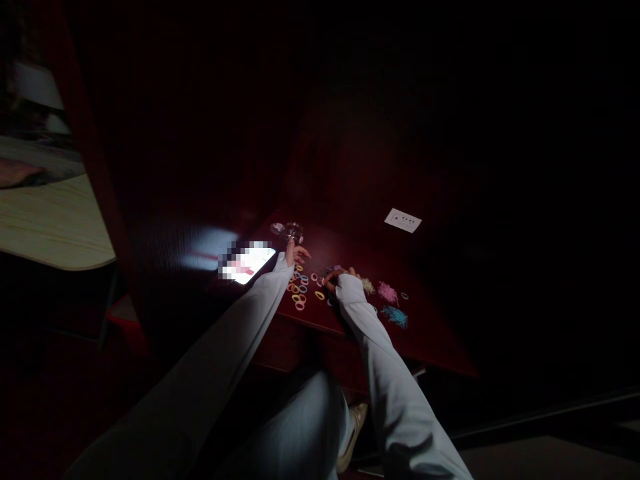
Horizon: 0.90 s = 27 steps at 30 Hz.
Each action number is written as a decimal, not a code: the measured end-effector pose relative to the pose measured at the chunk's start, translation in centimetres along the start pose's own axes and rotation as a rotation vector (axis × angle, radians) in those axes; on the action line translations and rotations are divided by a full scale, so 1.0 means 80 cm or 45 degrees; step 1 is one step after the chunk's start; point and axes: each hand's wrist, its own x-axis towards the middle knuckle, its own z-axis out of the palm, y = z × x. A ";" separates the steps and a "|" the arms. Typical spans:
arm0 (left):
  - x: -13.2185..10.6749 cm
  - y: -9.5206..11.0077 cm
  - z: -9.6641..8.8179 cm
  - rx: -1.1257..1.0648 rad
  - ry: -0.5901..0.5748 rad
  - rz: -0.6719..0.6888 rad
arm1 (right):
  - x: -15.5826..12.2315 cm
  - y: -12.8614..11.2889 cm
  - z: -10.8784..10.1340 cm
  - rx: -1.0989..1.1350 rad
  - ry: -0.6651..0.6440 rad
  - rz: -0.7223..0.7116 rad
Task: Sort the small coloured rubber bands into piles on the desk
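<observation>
My left hand (298, 253) is over the dark red table, close to a small clear glass container (295, 231). Its visible fingers are apart. My right hand (340, 277) is lower and to the right, its fingers bent down and drawn together near a small pink ring (321, 282); what they hold is too small to tell. A faint thin line shows between the hands, too dim to name. Several coloured rings, like small hair ties (296, 289), lie below my left hand. A yellow ring (319, 295) lies apart from them.
Heaps of thin pink strands (387, 292), blue strands (396, 316) and pale yellow strands (368, 286) lie right of my right hand. A lit screen (247, 263) stands at the left of the table (430, 340). A white socket plate (403, 221) is on the wall behind.
</observation>
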 end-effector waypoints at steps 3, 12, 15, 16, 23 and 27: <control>0.000 0.000 0.003 -0.063 0.020 -0.060 | 0.001 0.000 0.003 -0.015 -0.012 0.003; 0.000 0.003 0.004 -0.080 0.030 -0.067 | 0.009 0.001 0.009 -0.005 -0.030 -0.107; -0.001 0.006 0.005 -0.060 0.033 -0.069 | 0.012 0.001 0.013 -0.004 -0.008 -0.237; -0.002 0.006 0.006 -0.058 0.034 -0.063 | 0.012 0.001 0.013 0.006 0.000 -0.270; -0.006 0.009 0.006 -0.007 0.038 -0.026 | 0.004 -0.004 0.012 0.100 -0.069 -0.504; -0.008 0.006 0.003 -0.008 0.027 0.000 | -0.003 0.003 0.013 0.150 -0.131 -0.538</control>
